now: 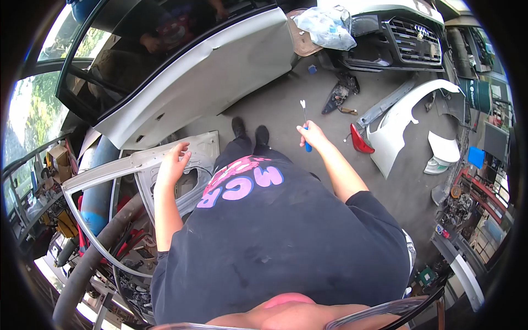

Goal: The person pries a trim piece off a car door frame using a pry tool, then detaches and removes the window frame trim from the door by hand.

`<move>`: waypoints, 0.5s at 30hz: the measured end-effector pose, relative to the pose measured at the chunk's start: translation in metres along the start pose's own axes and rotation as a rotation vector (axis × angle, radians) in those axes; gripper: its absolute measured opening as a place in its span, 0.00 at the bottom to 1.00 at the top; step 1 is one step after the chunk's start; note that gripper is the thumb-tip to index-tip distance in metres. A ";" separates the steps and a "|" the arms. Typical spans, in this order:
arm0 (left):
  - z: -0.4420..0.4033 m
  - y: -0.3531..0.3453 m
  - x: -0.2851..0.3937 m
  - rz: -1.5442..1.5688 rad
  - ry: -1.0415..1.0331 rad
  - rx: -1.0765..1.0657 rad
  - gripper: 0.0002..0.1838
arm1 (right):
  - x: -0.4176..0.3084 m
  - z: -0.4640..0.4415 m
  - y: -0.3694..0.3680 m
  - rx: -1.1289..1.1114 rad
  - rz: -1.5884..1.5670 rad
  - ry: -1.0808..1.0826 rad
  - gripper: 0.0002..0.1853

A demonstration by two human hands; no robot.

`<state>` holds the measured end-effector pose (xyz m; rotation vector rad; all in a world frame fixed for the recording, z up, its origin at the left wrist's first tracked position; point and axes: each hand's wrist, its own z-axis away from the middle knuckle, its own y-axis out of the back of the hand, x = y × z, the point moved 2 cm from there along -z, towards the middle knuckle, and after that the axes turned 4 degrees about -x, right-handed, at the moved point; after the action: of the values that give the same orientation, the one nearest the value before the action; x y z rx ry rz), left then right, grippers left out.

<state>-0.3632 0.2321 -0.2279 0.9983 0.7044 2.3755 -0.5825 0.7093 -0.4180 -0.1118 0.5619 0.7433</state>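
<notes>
My right hand (pixel 312 135) is closed round the blue handle of a thin-shafted, screwdriver-like tool (pixel 304 114). Its pale tip looks forked and points away from me; I cannot make out whether a small clip sits on it. My left hand (pixel 177 157) holds nothing, its fingers loosely bent and apart. It hovers over a bare car door frame (pixel 140 163), whose inner panel lies partly behind my forearm. Ahead and to the left, a white car door panel (pixel 220 65) with dark glass stands a little beyond my left hand.
A front bumper with grille (pixel 412 41) lies ahead, beside a plastic bag (pixel 330 27). On the right floor are a white fender (pixel 393 129), a red lamp (pixel 361 140) and a black broken part (pixel 341 93). A blue gas cylinder (pixel 102 176) and pipe (pixel 93 264) stand left.
</notes>
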 end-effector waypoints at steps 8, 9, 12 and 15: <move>-0.089 0.012 0.025 0.041 -0.056 -0.032 0.21 | 0.006 -0.032 0.058 0.032 0.125 -0.328 0.17; -0.106 0.014 0.037 0.048 -0.089 -0.038 0.21 | 0.005 -0.033 0.068 0.036 0.110 -0.354 0.17; -0.150 0.010 0.075 0.039 -0.150 -0.093 0.20 | 0.008 -0.034 0.094 0.154 0.054 -0.386 0.18; -0.180 -0.001 0.115 -0.009 -0.241 -0.184 0.19 | 0.013 -0.065 0.127 0.232 0.109 -0.276 0.13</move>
<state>-0.5695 0.2516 -0.2785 1.1707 0.3931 2.2149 -0.6877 0.7920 -0.4674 0.2351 0.3884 0.7787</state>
